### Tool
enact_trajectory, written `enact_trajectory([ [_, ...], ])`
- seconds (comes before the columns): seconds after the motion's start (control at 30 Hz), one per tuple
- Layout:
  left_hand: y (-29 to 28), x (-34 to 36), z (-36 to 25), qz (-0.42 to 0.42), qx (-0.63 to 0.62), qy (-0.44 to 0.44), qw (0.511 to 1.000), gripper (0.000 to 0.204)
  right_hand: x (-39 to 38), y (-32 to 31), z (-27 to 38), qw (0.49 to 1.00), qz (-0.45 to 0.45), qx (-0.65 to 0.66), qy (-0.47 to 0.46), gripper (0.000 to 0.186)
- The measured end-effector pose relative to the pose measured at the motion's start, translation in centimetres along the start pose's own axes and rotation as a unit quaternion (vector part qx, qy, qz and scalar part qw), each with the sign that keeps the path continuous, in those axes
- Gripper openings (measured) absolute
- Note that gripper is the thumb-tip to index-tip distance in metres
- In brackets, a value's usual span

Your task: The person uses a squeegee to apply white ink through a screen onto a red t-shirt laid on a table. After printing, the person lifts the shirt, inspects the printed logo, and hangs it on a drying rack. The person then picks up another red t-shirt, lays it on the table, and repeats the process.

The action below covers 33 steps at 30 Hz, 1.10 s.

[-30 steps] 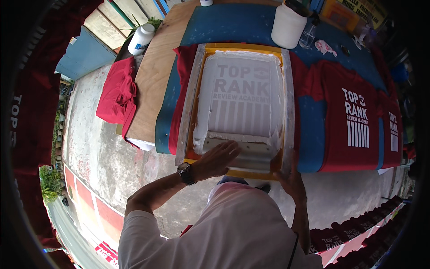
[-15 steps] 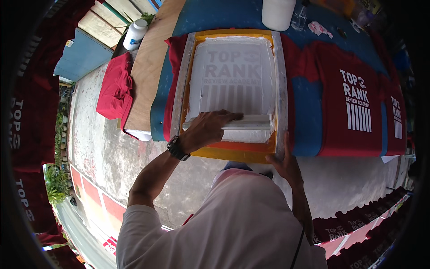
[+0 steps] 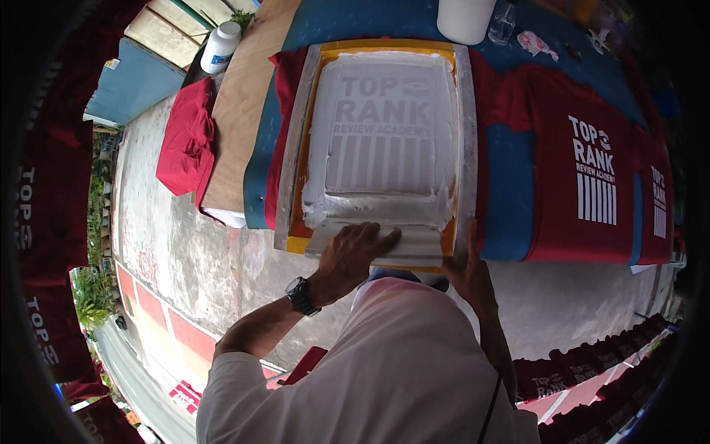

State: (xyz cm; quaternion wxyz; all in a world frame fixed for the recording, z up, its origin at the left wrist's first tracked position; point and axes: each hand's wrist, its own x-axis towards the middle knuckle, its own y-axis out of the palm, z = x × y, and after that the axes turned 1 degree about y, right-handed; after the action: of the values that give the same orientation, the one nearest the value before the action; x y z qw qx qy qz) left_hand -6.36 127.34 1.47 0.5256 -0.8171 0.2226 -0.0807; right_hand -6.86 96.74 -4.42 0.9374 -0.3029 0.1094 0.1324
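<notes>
A screen-printing frame (image 3: 466, 126) with orange edging rests over a red shirt (image 3: 285, 103). Its mesh (image 3: 377, 174) carries white ink and a pale printed design. My left hand (image 3: 347, 251), wearing a wristwatch, is closed on a silver squeegee (image 3: 410, 248) lying across the frame's near end. My right hand (image 3: 466, 266) grips the frame's near right corner, thumb and fingers against its side.
The table's blue top (image 3: 510, 185) bears printed red shirts (image 3: 555, 237) at the right, a large white tub (image 3: 458, 18), a clear bottle (image 3: 501, 22) and a crumpled rag (image 3: 536, 44). At left are folded red fabric (image 3: 181, 140) and a white jar (image 3: 220, 48). Shirts (image 3: 52, 222) hang around.
Since half a second ago, my left hand and the squeegee have moved toward me to the frame's front edge. A second ago they were also near that end. My right hand stays at the corner.
</notes>
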Motion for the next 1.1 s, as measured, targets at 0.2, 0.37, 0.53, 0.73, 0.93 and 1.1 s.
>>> enact_trajectory([
  [0.2,2.1,0.0,-0.3,-0.093,0.055,0.019,0.994,0.071,0.1,-0.3,0.8,0.999,0.013,0.008,0.030,0.110],
  [0.37,2.0,3.3,1.7,-0.112,0.079,0.027,0.990,0.076,0.3,-0.7,1.3,0.995,0.036,0.059,0.070,0.110],
  [0.53,0.2,10.4,6.6,-0.105,0.088,0.051,0.989,0.077,0.3,-1.1,1.9,0.994,0.043,0.036,0.095,0.114],
  [0.73,-2.6,22.7,14.4,-0.188,0.100,0.094,0.973,0.064,0.6,-0.8,1.9,0.994,0.016,0.038,0.097,0.121],
  [0.93,-6.3,31.1,19.0,-0.155,0.114,0.095,0.977,0.063,0.6,-0.9,2.0,0.990,0.034,-0.022,0.136,0.128],
  [1.1,-9.5,31.3,20.2,-0.091,0.111,0.097,0.985,0.068,0.6,-0.6,1.8,0.991,0.026,-0.036,0.123,0.127],
])
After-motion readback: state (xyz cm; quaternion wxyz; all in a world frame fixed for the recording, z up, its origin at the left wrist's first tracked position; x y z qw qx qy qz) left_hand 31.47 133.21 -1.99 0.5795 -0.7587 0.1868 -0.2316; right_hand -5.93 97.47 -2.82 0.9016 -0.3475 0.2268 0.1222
